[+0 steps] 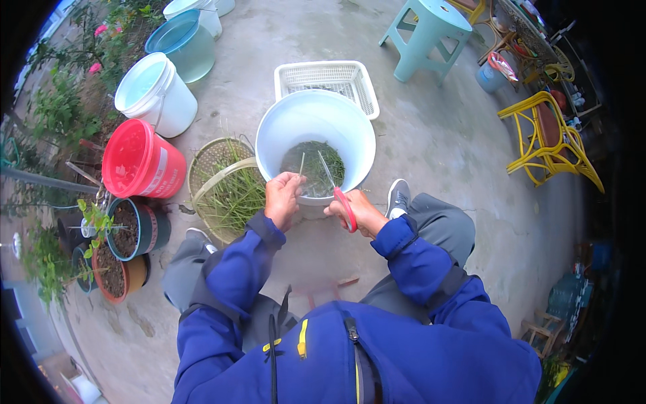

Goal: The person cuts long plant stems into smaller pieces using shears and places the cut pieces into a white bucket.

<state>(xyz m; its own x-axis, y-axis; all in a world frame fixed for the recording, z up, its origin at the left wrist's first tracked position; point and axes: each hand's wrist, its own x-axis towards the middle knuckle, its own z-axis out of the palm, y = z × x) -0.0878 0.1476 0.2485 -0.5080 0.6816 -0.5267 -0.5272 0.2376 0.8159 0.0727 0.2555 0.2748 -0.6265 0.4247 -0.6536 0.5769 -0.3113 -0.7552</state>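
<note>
My left hand [282, 196] is closed in a pinch on a thin pale green stalk [302, 162], which points up over the near rim of a white bucket [272, 128]. My right hand [367, 217] grips red-handled scissors [346, 209]. Their blades tilt up and left above the bucket's opening, near the stalk but apart from it. Chopped green bits [326, 151] lie in the bottom of the bucket. Left of the bucket, a woven basket [202, 165] with a hoop handle holds a heap of long green stems [239, 195].
Behind the bucket lies a white plastic crate [367, 84]. Leftward are a red bucket [165, 168], a white pail [176, 108], a teal tub [195, 57] and soil-filled plant pots [156, 232]. A light blue stool [437, 20] and yellow cane chair [538, 161] stand farther right.
</note>
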